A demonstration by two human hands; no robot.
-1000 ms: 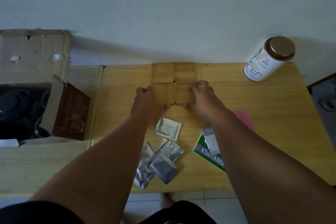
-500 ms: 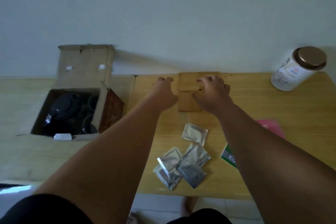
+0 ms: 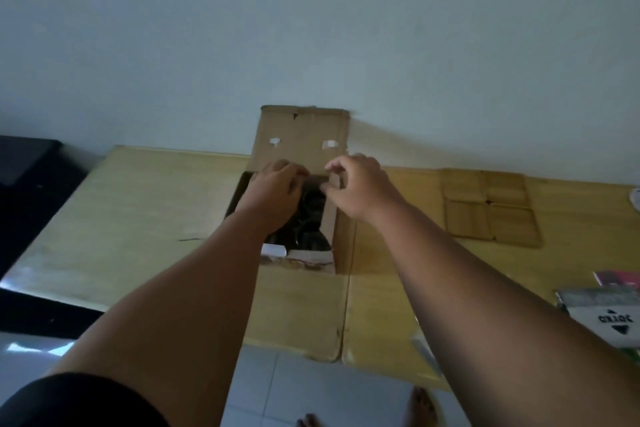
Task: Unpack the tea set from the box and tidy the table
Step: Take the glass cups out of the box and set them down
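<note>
Head view: both my hands have left the four wooden coasters (image 3: 491, 206), which stay squared up in a block well to my right, and have come over the open cardboard box (image 3: 300, 163). My left hand (image 3: 273, 189) reaches into the dark opening with fingers curled; whether it has closed on anything, I cannot tell. My right hand (image 3: 356, 185) pinches the box's right inner flap (image 3: 331, 204). Dark tea ware (image 3: 310, 218) sits inside, not yet lifted. Coasters look done; the pot and cups come next.
</note>
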